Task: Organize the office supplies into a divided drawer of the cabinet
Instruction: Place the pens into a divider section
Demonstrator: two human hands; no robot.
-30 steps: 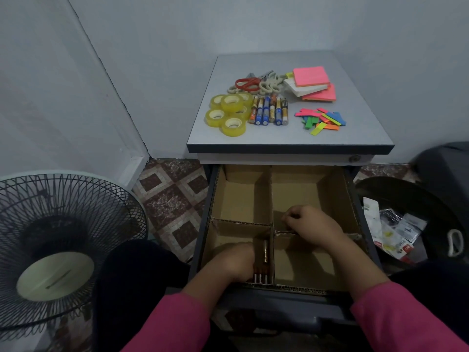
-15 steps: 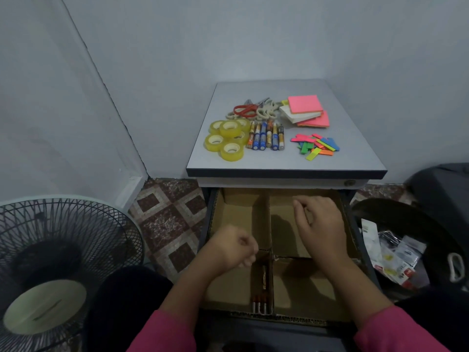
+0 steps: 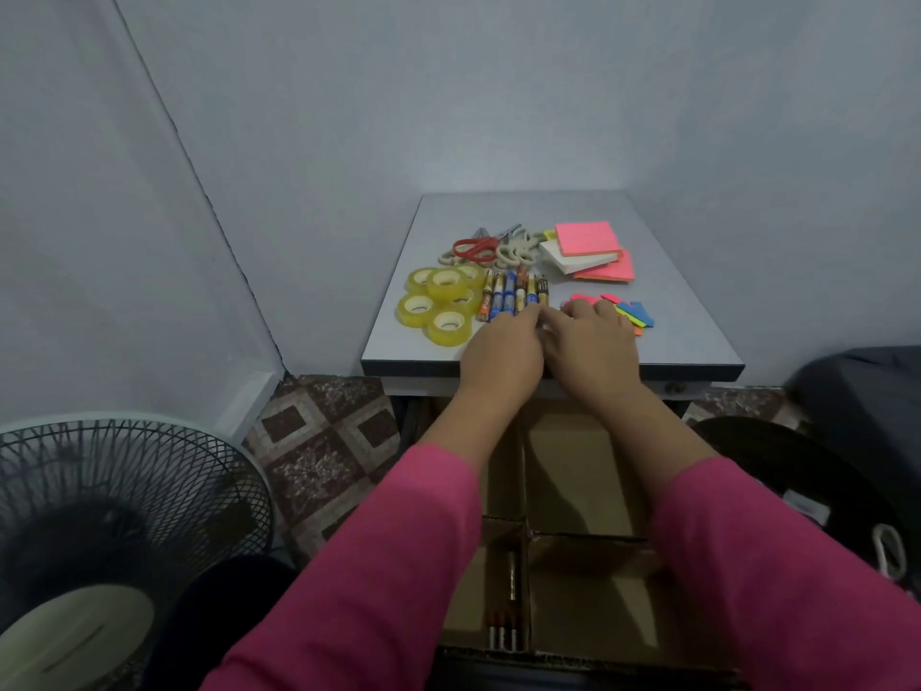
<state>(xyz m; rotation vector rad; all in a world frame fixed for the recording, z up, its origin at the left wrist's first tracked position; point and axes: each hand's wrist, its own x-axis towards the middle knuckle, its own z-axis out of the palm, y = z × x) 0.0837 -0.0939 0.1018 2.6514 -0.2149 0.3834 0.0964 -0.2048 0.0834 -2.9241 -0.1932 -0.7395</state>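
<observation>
Both hands at batteries (image 3: 513,296): left hand (image 3: 501,356), right hand (image 3: 593,349) fingers on near ends, grip unclear; small, smooth, roll easily, pinch mid-body

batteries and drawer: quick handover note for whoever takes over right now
Left hand: fingertips at the near ends of the batteries on the cabinet top; grip unclear.
Right hand: beside it at the same row; grip unclear.
Done: a few batteries lie in the drawer, front-left compartment.
Left: remaining batteries, tape rolls, scissors, sticky notes, colored tabs.
</observation>
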